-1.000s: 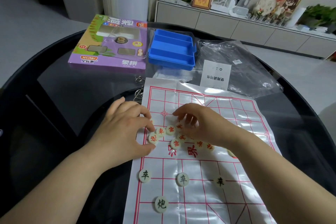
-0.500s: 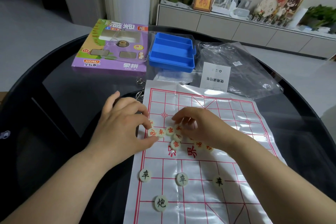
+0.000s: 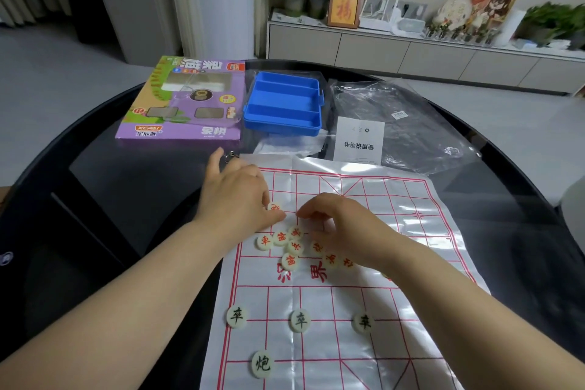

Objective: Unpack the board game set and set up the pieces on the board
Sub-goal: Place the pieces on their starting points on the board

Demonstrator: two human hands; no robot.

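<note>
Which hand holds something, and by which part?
The left hand pinches one red-marked piece by its rim. Whether the right hand, over the pile, holds one is hidden.

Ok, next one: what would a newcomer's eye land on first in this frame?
Both hands meet over the middle of the white, red-gridded board: the left hand pinches a red-lettered piece, and the right hand curls over a loose heap of red pieces. Nearer the camera, four black-lettered pieces sit on grid lines. Farther back lie a purple box and a blue tray.
</note>
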